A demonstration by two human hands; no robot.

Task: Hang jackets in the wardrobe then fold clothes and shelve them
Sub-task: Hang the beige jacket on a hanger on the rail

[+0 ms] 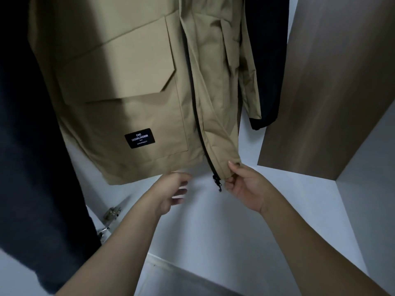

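- I see a wood-grain door panel (333, 86) standing open, up and right of the grip.
- A metal hinge (111, 216) sits low and left of the grip.
- A white floor panel (213, 227) lies below the grip.

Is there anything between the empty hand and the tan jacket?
Nothing visible. The left hand is open just under the jacket hem, with only bare white wardrobe floor behind it. The right hand already pinches the hem beside the zipper.
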